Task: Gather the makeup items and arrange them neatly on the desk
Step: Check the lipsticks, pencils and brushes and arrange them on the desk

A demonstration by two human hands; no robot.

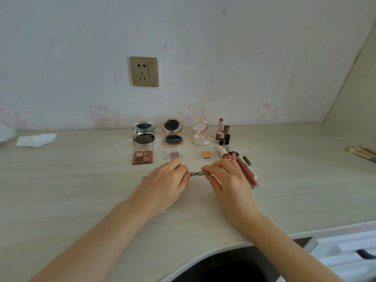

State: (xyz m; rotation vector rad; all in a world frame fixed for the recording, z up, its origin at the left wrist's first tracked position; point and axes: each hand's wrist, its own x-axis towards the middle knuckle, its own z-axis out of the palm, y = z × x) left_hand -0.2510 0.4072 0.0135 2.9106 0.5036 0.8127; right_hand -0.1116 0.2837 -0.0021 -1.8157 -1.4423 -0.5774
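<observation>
Your left hand [165,178] and right hand [224,176] both pinch a grey pencil [196,173] lying crosswise on the desk [81,190]. Behind it you have three open compacts [172,132], an eyeshadow palette [142,154], two small pans [206,154], upright lipsticks [222,132] and pens [244,166] beside your right hand.

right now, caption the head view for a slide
Both hands hold a grey pencil before rows of makeup on the desk.
</observation>
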